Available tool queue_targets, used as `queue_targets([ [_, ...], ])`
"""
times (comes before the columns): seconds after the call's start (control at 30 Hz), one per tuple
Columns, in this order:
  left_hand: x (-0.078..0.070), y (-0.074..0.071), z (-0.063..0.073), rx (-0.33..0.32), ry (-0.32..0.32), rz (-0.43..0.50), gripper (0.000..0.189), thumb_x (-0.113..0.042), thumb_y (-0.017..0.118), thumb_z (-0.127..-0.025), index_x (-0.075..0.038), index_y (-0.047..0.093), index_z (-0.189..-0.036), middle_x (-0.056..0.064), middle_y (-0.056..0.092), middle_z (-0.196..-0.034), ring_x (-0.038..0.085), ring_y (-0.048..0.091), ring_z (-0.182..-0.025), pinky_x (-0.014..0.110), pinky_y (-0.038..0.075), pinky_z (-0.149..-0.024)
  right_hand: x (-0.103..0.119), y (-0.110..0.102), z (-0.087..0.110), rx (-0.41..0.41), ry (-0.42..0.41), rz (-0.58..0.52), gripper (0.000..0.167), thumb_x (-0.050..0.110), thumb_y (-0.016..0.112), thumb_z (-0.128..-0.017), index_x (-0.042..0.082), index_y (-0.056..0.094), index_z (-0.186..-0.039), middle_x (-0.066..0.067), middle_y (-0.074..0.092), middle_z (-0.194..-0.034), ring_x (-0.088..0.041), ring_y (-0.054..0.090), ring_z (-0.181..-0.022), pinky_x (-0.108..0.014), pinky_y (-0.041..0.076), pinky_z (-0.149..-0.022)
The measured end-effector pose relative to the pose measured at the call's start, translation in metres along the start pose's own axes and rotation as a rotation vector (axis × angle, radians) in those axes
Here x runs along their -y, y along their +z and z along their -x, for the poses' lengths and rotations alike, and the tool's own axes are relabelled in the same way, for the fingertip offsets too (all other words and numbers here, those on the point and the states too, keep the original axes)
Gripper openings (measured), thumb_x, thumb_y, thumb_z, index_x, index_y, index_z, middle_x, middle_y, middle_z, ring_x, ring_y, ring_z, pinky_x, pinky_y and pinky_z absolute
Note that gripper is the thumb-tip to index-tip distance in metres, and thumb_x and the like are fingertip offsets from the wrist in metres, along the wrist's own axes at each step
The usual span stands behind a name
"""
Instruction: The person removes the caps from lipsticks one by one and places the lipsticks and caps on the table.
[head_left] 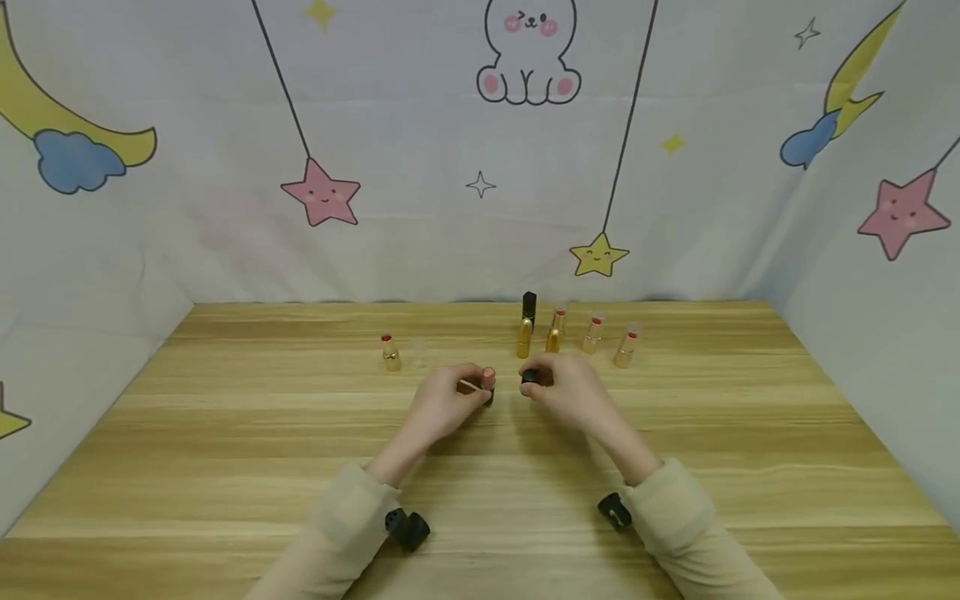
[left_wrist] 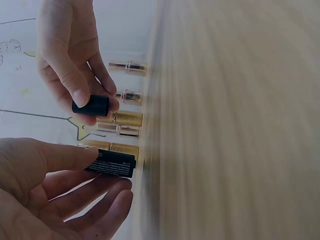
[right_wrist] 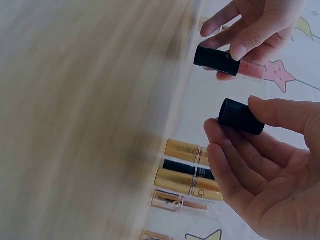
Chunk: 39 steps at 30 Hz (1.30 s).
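Note:
My left hand pinches a lipstick with a black base between thumb and fingers. In the right wrist view, its pinkish bullet shows inside a clear sleeve above the base. White print covers the side of the black base in the left wrist view. Across a small gap, my right hand pinches a black cylindrical cap between thumb and fingertips. The cap's open end faces the table side, apart from the lipstick. Both hands are just above the wooden table.
Behind my right hand stand two gold lipsticks, a black lipstick tube and several clear-capped lipsticks. Left of them, an uncapped red lipstick stands beside a clear cap. A patterned cloth hangs behind the table.

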<state>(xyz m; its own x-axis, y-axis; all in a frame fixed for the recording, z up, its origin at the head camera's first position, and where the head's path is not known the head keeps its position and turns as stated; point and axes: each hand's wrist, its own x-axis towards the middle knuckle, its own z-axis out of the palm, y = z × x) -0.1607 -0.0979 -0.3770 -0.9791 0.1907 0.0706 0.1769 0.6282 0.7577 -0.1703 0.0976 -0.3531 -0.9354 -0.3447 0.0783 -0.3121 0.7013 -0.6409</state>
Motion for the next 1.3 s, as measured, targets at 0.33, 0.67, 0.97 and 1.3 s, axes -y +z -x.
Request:
queue_targets([
  [0.33, 0.018, -0.026, 0.009, -0.014, -0.054, -0.018, 0.022, -0.015, 0.068, -0.088, -0.012, 0.071, -0.109, 0.007, 0.072, -0.109, 0.025, 0.069, -0.093, 0.040, 0.055, -0.082, 0.019, 0.015, -0.011, 0.020, 0.019, -0.022, 0.019, 0.015, 0.068, -0.088, 0.008, 0.070, -0.105, -0.002, 0.072, -0.093, -0.014, 0.065, -0.085, -0.035, 0.052, -0.079],
  [0.67, 0.034, -0.050, 0.014, -0.020, -0.056, -0.019, 0.025, -0.014, 0.066, -0.088, -0.009, 0.071, -0.112, 0.012, 0.070, -0.116, 0.028, 0.070, -0.096, 0.042, 0.055, -0.084, 0.040, 0.038, -0.031, 0.067, -0.007, -0.082, 0.021, 0.016, 0.067, -0.090, 0.010, 0.070, -0.109, -0.001, 0.072, -0.096, -0.014, 0.065, -0.089, -0.035, 0.053, -0.082],
  [0.97, 0.041, -0.068, 0.012, -0.019, -0.096, -0.043, 0.028, -0.015, 0.065, -0.089, -0.007, 0.069, -0.115, 0.014, 0.069, -0.115, 0.030, 0.068, -0.099, 0.046, 0.053, -0.087, 0.053, 0.047, -0.047, 0.090, -0.055, -0.117, 0.022, 0.015, 0.066, -0.090, 0.008, 0.070, -0.110, -0.004, 0.072, -0.100, -0.017, 0.067, -0.092, -0.036, 0.053, -0.083],
  [1.3, 0.052, -0.088, 0.009, -0.001, -0.174, -0.066, 0.033, -0.017, 0.065, -0.091, -0.004, 0.066, -0.121, 0.018, 0.069, -0.114, 0.034, 0.066, -0.103, 0.046, 0.053, -0.089, 0.066, 0.060, -0.058, 0.098, -0.044, -0.137, 0.025, 0.016, 0.067, -0.090, 0.009, 0.068, -0.114, -0.004, 0.072, -0.103, -0.018, 0.067, -0.094, -0.036, 0.052, -0.085],
])
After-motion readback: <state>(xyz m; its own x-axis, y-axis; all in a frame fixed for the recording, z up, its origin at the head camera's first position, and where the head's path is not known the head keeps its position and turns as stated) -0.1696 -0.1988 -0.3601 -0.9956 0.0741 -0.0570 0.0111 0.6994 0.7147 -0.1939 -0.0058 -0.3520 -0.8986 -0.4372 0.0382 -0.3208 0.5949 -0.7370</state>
